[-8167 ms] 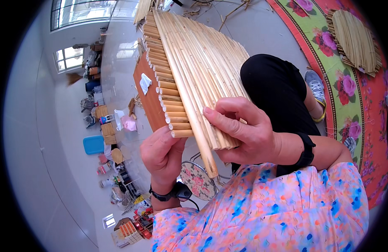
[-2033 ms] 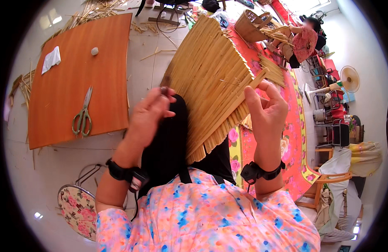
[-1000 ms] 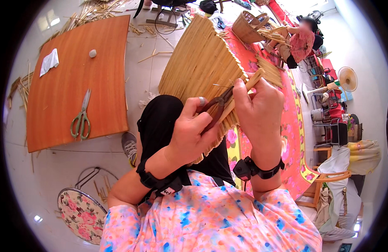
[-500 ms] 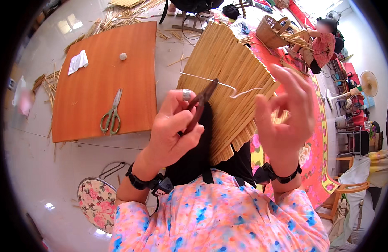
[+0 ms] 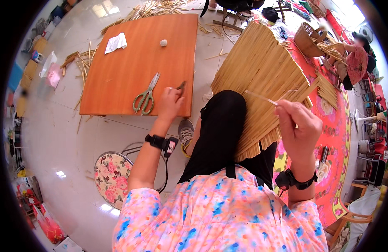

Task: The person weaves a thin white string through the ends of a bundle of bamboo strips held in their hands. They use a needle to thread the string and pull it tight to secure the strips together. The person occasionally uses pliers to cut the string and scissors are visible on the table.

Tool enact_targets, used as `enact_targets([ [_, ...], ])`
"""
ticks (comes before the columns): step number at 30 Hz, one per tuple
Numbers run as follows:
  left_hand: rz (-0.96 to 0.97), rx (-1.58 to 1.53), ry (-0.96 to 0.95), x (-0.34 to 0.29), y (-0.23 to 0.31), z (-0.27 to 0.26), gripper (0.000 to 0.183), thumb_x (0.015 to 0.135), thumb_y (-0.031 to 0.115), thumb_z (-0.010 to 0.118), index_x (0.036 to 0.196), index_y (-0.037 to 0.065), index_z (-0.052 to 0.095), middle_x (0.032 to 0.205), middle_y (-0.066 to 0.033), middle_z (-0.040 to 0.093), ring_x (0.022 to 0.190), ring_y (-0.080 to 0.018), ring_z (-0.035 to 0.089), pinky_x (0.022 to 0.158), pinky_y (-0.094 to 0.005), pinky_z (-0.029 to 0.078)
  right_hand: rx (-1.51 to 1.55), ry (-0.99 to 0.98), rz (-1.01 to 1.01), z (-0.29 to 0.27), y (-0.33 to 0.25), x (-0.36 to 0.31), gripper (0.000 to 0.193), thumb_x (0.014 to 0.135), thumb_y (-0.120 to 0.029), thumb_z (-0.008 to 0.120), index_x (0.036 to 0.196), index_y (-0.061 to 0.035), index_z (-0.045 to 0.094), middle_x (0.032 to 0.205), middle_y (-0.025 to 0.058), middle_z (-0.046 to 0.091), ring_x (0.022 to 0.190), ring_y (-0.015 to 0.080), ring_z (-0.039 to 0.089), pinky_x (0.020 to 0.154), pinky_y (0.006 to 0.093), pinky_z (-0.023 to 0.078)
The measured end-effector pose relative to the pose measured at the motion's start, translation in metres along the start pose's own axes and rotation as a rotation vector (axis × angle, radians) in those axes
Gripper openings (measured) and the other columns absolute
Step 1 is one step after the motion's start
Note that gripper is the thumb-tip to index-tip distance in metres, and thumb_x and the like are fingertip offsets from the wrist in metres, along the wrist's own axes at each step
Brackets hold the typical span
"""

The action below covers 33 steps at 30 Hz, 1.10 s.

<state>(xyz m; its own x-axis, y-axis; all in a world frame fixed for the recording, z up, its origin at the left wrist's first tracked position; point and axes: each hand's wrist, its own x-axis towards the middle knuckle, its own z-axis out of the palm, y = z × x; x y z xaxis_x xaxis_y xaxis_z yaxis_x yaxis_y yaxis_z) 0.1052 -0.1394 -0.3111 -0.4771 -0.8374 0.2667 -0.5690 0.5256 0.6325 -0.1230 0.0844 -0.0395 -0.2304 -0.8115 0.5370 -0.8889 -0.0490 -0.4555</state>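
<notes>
My left hand [image 5: 171, 103] is at the right edge of the orange table, its fingers closed around dark pliers [image 5: 182, 85]; only their tip shows. Left of it on the tabletop lie green-handled scissors [image 5: 147, 94]. My right hand [image 5: 301, 122] pinches a thin pale wire [image 5: 262, 98] between thumb and fingertips. The wire stretches left over a fan-shaped panel of straw-coloured strips [image 5: 261, 63], and a bent part of it shows behind my fingers. That panel leans across my lap by my black-trousered knee.
The orange table [image 5: 118, 80] also bears a white cloth [image 5: 115, 43] and a small pale ball [image 5: 163, 43]. A floral stool [image 5: 113, 176] stands at lower left. Loose strips litter the floor. Across the red floral mat [image 5: 328, 168], a person [image 5: 357, 61] sits near a woven basket [image 5: 307, 40].
My left hand has taken the pliers off the wire and moved left to the table edge. My right hand now pinches the wire. The view has shifted left.
</notes>
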Motion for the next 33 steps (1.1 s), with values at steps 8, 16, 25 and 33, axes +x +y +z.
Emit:
enact_targets([
  [8, -0.081, 0.462, 0.062, -0.002, -0.055, 0.038, 0.051, 0.081, 0.026, 0.072, 0.125, 0.010, 0.051, 0.124, -0.0151, 0.054, 0.121, -0.0347, 0.048, 0.097, -0.0460, 0.043, 0.092, -0.057, -0.241, 0.004, 0.006, -0.025, 0.015, 0.076, -0.006, 0.069, 0.090, -0.0070, 0.064, 0.068, 0.0052, 0.058, 0.060, 0.0215, 0.061, 0.052, 0.0321, 0.050],
  [16, -0.069, 0.444, 0.119, -0.005, -0.044, 0.041, 0.056, 0.085, 0.025, 0.069, 0.132, 0.004, 0.046, 0.125, -0.0242, 0.048, 0.116, -0.0412, 0.046, 0.099, -0.0491, 0.039, 0.135, -0.054, -0.394, 0.023, -0.001, -0.034, 0.015, 0.069, -0.011, 0.063, 0.080, -0.0050, 0.055, 0.070, 0.0042, 0.050, 0.064, 0.0194, 0.056, 0.053, 0.0300, 0.048],
  [25, 0.425, -0.934, 0.091, -0.001, 0.264, -0.058, 0.030, 0.096, 0.025, 0.053, 0.122, 0.010, 0.051, 0.141, -0.0110, 0.042, 0.134, -0.0325, 0.038, 0.099, -0.0441, 0.043, 0.236, 0.255, -0.424, 0.025, -0.013, -0.017, 0.023, 0.066, -0.012, 0.064, 0.086, -0.0003, 0.060, 0.070, 0.0031, 0.047, 0.061, 0.0150, 0.054, 0.050, 0.0258, 0.046],
  [33, 0.331, -1.147, -0.205, -0.005, 0.303, -0.049, 0.013, 0.100, 0.018, 0.045, 0.092, 0.011, 0.051, 0.096, -0.0089, 0.058, 0.095, -0.0288, 0.057, 0.080, -0.0423, 0.048, 0.466, 0.767, -0.398, 0.004, 0.010, -0.016, 0.018, 0.074, 0.000, 0.060, 0.091, 0.0016, 0.064, 0.086, 0.0052, 0.060, 0.061, 0.0145, 0.055, 0.049, 0.0222, 0.045],
])
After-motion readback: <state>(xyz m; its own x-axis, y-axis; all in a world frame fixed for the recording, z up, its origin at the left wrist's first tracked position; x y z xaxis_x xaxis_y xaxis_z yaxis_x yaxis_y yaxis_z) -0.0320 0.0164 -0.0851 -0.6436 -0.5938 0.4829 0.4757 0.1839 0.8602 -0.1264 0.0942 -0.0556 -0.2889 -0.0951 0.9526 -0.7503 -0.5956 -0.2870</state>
